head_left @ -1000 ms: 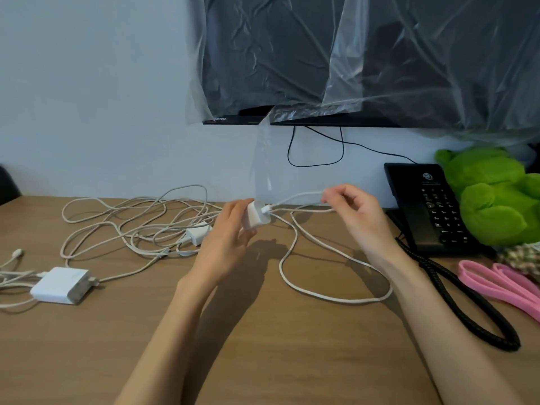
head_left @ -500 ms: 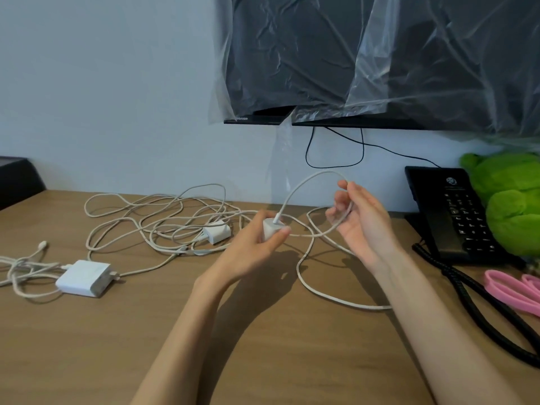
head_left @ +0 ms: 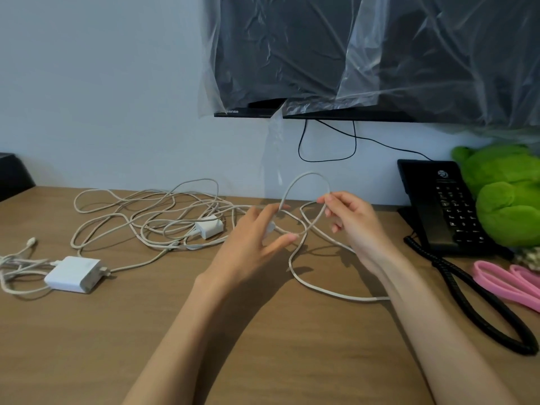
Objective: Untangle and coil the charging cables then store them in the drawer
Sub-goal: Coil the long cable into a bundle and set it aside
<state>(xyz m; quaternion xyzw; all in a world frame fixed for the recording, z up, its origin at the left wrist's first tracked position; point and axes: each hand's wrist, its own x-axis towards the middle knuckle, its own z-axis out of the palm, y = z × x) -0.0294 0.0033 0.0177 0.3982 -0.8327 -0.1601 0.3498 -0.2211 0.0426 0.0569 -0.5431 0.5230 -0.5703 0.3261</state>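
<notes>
"sense" on monitor bezel (head_left: pixel 251 112)

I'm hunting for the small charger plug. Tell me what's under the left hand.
A white corner of the plug shows between fingers of the left hand, its cable looping up to the right hand. The palm hides the rest of it.

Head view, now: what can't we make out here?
Head view only:
small adapter: mostly covered by the left hand.
white cable pinched by the right hand: its run disappears under the right forearm.
cables beside the charger brick: cut by the left edge.
drawer: not in frame.
</notes>
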